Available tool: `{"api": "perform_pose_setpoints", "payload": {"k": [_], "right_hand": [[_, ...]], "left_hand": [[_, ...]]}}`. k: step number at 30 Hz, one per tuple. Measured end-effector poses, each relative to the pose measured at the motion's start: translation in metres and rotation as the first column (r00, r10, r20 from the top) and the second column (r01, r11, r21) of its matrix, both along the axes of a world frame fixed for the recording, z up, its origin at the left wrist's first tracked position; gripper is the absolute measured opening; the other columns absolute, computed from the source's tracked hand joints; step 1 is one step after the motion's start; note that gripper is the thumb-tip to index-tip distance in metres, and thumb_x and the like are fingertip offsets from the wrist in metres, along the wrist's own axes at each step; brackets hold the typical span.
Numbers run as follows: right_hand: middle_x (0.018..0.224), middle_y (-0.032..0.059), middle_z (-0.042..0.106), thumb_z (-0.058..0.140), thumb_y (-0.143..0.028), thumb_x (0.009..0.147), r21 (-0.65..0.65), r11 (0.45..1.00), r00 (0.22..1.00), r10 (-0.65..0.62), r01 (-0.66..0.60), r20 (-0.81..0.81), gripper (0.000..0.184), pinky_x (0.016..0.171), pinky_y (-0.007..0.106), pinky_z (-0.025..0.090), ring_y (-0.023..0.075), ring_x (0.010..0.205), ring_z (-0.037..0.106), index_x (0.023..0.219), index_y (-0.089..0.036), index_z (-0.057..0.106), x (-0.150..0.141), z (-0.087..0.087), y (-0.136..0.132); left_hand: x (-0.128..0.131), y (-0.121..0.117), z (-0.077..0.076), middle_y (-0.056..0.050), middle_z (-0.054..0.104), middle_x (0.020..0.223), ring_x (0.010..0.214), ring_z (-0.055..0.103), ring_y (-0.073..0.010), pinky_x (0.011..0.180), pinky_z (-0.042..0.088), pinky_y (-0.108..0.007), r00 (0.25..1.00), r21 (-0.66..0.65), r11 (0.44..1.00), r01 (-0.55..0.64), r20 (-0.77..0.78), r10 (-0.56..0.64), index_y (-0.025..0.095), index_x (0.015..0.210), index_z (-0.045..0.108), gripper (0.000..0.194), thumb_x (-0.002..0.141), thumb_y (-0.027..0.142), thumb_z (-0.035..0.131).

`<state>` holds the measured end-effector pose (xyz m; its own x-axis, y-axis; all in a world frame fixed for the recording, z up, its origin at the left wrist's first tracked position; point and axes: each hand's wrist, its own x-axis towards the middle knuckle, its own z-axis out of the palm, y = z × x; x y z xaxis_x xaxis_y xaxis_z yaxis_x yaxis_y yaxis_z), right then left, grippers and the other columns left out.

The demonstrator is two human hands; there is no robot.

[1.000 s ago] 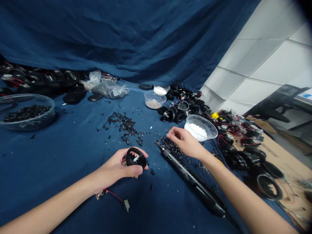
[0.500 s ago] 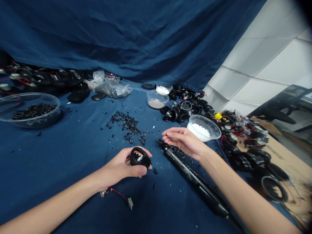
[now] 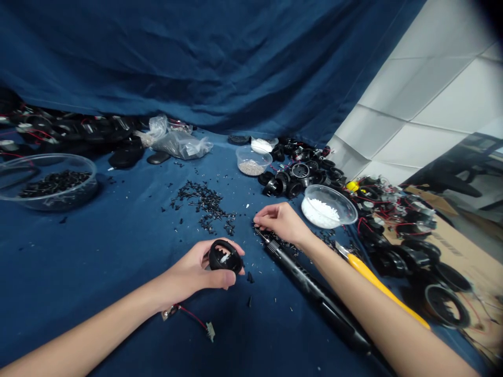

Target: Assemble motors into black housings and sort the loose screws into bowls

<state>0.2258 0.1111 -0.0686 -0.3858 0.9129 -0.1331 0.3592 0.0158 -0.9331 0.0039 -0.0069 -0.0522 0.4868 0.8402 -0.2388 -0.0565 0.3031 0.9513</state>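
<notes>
1. Well to the left of the screwdriver (image 3: 310,288), a clear bowl (image 3: 58,204) holds a heap of black screws (image 3: 55,182).
2. Beyond the screwdriver's tip and to its left, plastic bags (image 3: 183,144) lie on the blue cloth (image 3: 129,230).
3. Nearer, ahead of the screwdriver's tip and to its left, loose screws (image 3: 204,201) are scattered over the cloth.
4. Left of the screwdriver, the left hand (image 3: 192,267) grips a black ring (image 3: 215,257) between thumb and fingers, its round opening facing up and toward the camera.
5. Also left of the screwdriver, below that ring, a small circuit board (image 3: 210,331) lies on a red wire's end.
6. Beyond the screwdriver's tip, another clear bowl (image 3: 260,159) contains tiny greyish pieces.
7. At the screwdriver's tip, the right hand (image 3: 277,222) has its fingers bent and tips bunched; I cannot tell whether they pinch anything.
8. Right of the screwdriver's tip, a third clear bowl (image 3: 346,207) holds white bits.
9. Right of the screwdriver, a yellow-handled knife (image 3: 365,268) lies partly hidden by the right forearm.
</notes>
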Motion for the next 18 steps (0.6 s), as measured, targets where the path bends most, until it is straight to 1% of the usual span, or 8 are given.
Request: {"api": "perform_pose_setpoints", "payload": {"k": [3, 7, 11, 18], "right_hand": [[0.065, 0.0012, 0.065, 0.073, -0.027, 0.071, 0.061, 0.998, 0.993, 0.02, -0.027, 0.112, 0.013, 0.059, 0.026, 0.04, 0.0118, 0.06, 0.052, 0.072, -0.015, 0.072, -0.0029, -0.0034, 0.0029], [0.062, -0.0001, 0.061, 0.07, -0.03, 0.072, 0.049, 0.997, 0.978, 0.049, -0.06, 0.202, 0.018, 0.056, 0.025, 0.034, 0.0105, 0.058, 0.046, 0.074, -0.013, 0.073, -0.0044, -0.001, 0.0], [0.061, -0.0007, 0.059, 0.068, -0.032, 0.074, 0.021, 0.997, 0.969, 0.061, -0.068, 0.241, 0.021, 0.054, 0.024, 0.033, 0.01, 0.056, 0.044, 0.076, -0.012, 0.073, -0.0046, 0.0029, -0.0033], [0.056, -0.0023, 0.053, 0.067, -0.036, 0.074, -0.004, 0.999, 0.964, 0.035, -0.035, 0.264, 0.023, 0.052, 0.025, 0.03, 0.0104, 0.054, 0.04, 0.076, -0.013, 0.072, -0.004, 0.0046, -0.0041]], "left_hand": [[-0.0007, 0.0001, -0.0002, -0.007, 0.067, 0.096, 0.074, 0.057, -0.0151, 0.069, 0.044, -0.028, 1.0, 0.017, 1.0, 0.005, 0.002, -0.005, 0.017, 0.111, 0.056, 0.057, 0.068, 0.046, 0.08], [-0.0008, 0.0011, -0.0011, -0.007, 0.067, 0.094, 0.075, 0.057, -0.0146, 0.069, 0.044, -0.026, 1.0, 0.033, 0.999, 0.012, 0.022, -0.013, 0.016, 0.11, 0.056, 0.055, 0.069, 0.045, 0.081], [-0.0006, 0.0012, -0.0015, -0.006, 0.067, 0.093, 0.074, 0.057, -0.0148, 0.067, 0.044, -0.026, 0.999, 0.031, 0.999, 0.016, 0.033, -0.017, 0.017, 0.108, 0.057, 0.055, 0.068, 0.044, 0.081], [0.0008, 0.0007, 0.0002, -0.006, 0.067, 0.092, 0.074, 0.057, -0.0155, 0.068, 0.043, -0.027, 1.0, 0.02, 1.0, 0.003, 0.03, -0.004, 0.017, 0.108, 0.057, 0.055, 0.067, 0.045, 0.081]]}}
